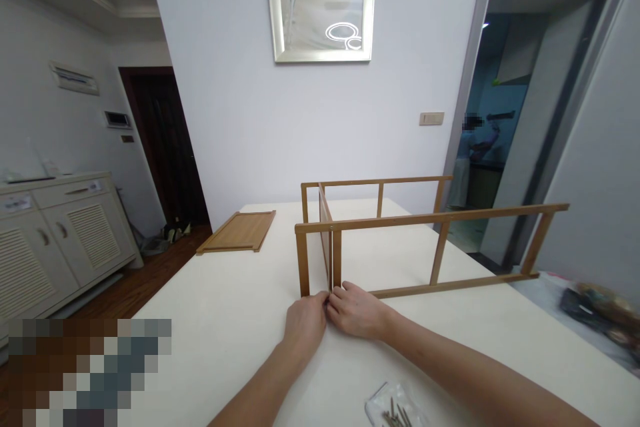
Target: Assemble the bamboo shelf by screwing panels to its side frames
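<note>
A wooden shelf frame (pixel 395 221) lies on its side on the white table (pixel 240 347), its two ladder-like sides joined by an upright panel (pixel 325 227) near the left end. Both my hands meet at the near side's lower rail, right by that panel. My left hand (pixel 306 321) is closed in a pinch at the joint; a small dark spot shows between the fingertips, too hidden to name. Curled over the rail beside the panel, the fingers of my right hand (pixel 357 310) grip the frame. A clear plastic bag (pixel 395 407) of screws sits close to my right forearm.
Another slatted wooden panel (pixel 237 231) rests flat at the table's left edge. Beyond the table stand a white wall with a framed picture (pixel 323 57), a white cabinet (pixel 75 213) at left, and a doorway at right where a person (pixel 470 147) stands. Bags (pixel 600 313) lie at far right.
</note>
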### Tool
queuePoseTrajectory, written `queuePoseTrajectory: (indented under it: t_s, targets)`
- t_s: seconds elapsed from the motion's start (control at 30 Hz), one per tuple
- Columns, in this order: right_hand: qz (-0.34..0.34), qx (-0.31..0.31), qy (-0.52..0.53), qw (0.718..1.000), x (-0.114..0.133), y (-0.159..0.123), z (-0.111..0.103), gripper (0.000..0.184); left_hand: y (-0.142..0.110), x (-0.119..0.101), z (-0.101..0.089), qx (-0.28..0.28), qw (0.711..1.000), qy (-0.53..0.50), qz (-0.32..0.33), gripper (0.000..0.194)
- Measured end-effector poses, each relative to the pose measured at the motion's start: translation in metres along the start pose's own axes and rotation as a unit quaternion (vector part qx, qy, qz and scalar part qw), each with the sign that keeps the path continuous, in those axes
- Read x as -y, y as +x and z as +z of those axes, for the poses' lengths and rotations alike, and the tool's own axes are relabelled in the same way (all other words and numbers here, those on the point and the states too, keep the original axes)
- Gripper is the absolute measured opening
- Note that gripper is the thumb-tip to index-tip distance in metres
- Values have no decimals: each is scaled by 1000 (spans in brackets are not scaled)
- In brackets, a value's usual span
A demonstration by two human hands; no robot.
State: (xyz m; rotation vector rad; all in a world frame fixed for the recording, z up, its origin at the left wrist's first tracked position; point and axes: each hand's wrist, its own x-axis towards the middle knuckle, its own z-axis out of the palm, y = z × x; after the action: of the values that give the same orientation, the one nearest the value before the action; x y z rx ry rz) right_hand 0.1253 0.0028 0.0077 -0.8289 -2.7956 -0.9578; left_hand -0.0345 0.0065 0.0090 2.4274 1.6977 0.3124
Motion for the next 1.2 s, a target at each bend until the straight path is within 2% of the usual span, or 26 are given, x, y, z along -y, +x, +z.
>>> queuePoseTrajectory:
  t_s: [0.5,0.8,0.93,1.2]
  targets:
    - [17,-2,-6,1000,-1,-6,5,22,3,4,7,-17,1000,-8,13,36]
    - [87,-25,51,995,-2,-17,13,22,4,7,10,-37,999,-20,19,37]
    - [118,-17,97,988,-5,-22,15,26,4,8,10,-38,999,-30,17,37]
    - [98,32,108,989,-6,-19,16,28,3,8,7,-30,999,-40,14,37]
